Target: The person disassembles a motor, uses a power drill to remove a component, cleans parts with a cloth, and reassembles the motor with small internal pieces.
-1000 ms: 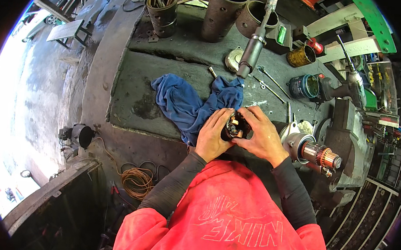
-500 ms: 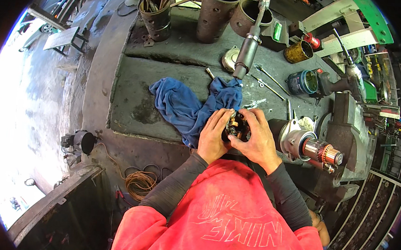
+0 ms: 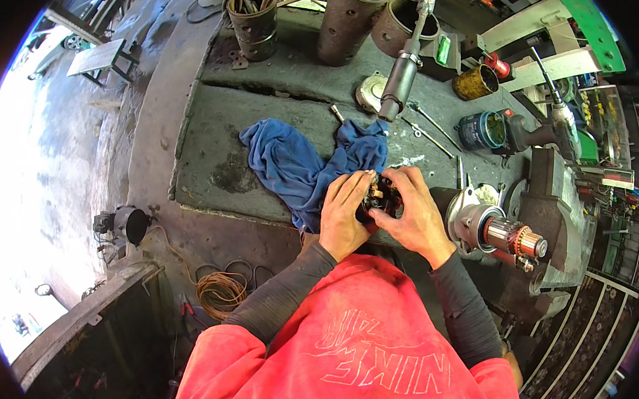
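Note:
At the bench's near edge, my left hand [image 3: 343, 214] and my right hand [image 3: 420, 220] are closed around a round, dark brush holder [image 3: 380, 195] with copper-coloured pieces inside. The left fingers wrap its left side; my right thumb presses at its near rim while the fingers curve over the far right side. Both hands hide much of its outline. Just beyond and left of them lies a crumpled blue rag [image 3: 285, 164]. To the right, a copper-banded armature [image 3: 513, 238] sticks out of a grey metal housing [image 3: 472, 223].
A bench vise [image 3: 556, 209] stands at the right. Beyond the hands are a hanging dark air tool [image 3: 400, 83], a round metal cover [image 3: 371, 92], thin rods [image 3: 431, 137] and a blue tin [image 3: 481, 131]. Metal cylinders [image 3: 352, 24] line the back. A coiled orange cable [image 3: 222, 294] lies lower left.
Both hands still grip the brush holder; they have shifted slightly right in the picture, and the right thumb and fingers have moved a little around it. The rag stays put.

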Tool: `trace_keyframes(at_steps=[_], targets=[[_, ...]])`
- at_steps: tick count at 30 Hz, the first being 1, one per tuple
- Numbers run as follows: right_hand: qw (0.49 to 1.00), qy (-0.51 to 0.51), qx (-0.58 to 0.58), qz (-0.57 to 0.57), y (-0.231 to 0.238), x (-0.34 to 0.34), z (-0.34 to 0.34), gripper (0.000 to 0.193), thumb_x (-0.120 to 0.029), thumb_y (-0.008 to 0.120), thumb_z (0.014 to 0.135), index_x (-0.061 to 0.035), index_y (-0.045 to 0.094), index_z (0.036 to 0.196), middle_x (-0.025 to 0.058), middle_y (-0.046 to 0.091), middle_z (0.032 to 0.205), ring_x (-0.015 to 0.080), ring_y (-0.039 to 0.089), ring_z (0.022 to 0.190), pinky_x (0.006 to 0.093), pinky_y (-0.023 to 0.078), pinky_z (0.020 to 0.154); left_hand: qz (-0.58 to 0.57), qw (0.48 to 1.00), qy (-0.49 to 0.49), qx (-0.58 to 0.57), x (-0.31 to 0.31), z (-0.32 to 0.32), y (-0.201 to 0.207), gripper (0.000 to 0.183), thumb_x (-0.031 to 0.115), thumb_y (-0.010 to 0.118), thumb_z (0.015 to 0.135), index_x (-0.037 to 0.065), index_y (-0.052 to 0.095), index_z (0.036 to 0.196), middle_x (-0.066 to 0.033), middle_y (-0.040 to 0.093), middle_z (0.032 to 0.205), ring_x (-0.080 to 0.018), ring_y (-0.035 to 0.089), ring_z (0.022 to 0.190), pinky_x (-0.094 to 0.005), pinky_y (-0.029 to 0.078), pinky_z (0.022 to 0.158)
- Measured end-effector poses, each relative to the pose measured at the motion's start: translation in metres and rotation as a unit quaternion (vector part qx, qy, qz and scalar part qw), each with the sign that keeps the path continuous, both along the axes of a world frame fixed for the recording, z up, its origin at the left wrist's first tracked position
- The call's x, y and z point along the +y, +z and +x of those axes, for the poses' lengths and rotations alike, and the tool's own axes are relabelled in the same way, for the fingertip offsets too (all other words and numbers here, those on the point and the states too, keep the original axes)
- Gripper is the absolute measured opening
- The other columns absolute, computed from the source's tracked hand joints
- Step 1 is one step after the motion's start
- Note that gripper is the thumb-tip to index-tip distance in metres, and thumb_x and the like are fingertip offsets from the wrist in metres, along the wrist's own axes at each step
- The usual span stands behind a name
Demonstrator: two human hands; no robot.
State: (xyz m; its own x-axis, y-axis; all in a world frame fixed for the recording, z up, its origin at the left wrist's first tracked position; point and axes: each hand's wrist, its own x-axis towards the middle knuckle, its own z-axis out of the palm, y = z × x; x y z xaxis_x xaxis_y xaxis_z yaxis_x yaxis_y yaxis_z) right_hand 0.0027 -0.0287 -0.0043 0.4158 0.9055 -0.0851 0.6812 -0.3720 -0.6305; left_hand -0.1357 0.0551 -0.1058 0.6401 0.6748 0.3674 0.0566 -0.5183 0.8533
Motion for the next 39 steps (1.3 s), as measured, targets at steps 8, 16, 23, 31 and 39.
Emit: trace_keyframes(at_steps=[8, 16, 23, 31, 39], targets=[[0.995, -0.065, -0.014, 0.078, -0.004, -0.013, -0.016, 0.066, -0.014, 0.089, 0.077, -0.0017, 0.062, 0.135, 0.0210, 0.056, 0.130, 0.0427, 0.062, 0.119, 0.0471, 0.054, 0.101, -0.018, 1.000, -0.013, 0.017, 0.002, -0.002, -0.001, 0.079, 0.011, 0.087, 0.072, 0.007, 0.062, 0.147, -0.0157, 0.061, 0.147, -0.0403, 0.054, 0.135, -0.0472, 0.046, 0.115], [0.994, -0.099, -0.048, 0.028, -0.008, -0.030, -0.024, 0.047, -0.027, 0.086, 0.086, -0.0020, 0.074, 0.124, 0.0232, 0.058, 0.138, 0.0415, 0.060, 0.126, 0.0460, 0.050, 0.107, -0.029, 0.998, -0.043, 0.024, 0.003, 0.000, -0.004, 0.087, 0.012, 0.088, 0.072, 0.009, 0.056, 0.152, -0.0157, 0.057, 0.151, -0.0406, 0.051, 0.140, -0.0491, 0.042, 0.118], [0.986, -0.166, -0.031, -0.001, -0.014, -0.022, -0.026, 0.027, -0.015, 0.084, 0.085, -0.0012, 0.078, 0.108, 0.0148, 0.060, 0.125, 0.0314, 0.063, 0.114, 0.0383, 0.052, 0.096, -0.044, 0.998, -0.042, 0.013, 0.001, 0.000, -0.002, 0.092, 0.007, 0.089, 0.068, 0.010, 0.055, 0.153, -0.0135, 0.057, 0.151, -0.0403, 0.050, 0.141, -0.0484, 0.041, 0.119], [0.988, -0.146, -0.054, 0.012, 0.001, -0.016, -0.015, 0.018, -0.018, 0.080, 0.087, -0.0037, 0.080, 0.098, 0.0166, 0.066, 0.128, 0.0381, 0.064, 0.116, 0.0461, 0.051, 0.100, -0.072, 0.997, -0.033, 0.020, -0.002, -0.001, 0.002, 0.090, 0.009, 0.091, 0.070, 0.012, 0.055, 0.153, -0.0116, 0.058, 0.150, -0.0395, 0.050, 0.141, -0.0485, 0.041, 0.118], [0.996, -0.069, -0.006, -0.059, 0.000, -0.018, -0.013, 0.032, -0.024, 0.078, 0.091, -0.0016, 0.079, 0.113, 0.0174, 0.060, 0.145, 0.0410, 0.059, 0.128, 0.0488, 0.048, 0.110, -0.029, 0.999, -0.027, 0.023, -0.001, 0.001, 0.002, 0.087, 0.014, 0.091, 0.070, 0.011, 0.059, 0.150, -0.0125, 0.060, 0.149, -0.0382, 0.054, 0.137, -0.0486, 0.042, 0.115]])
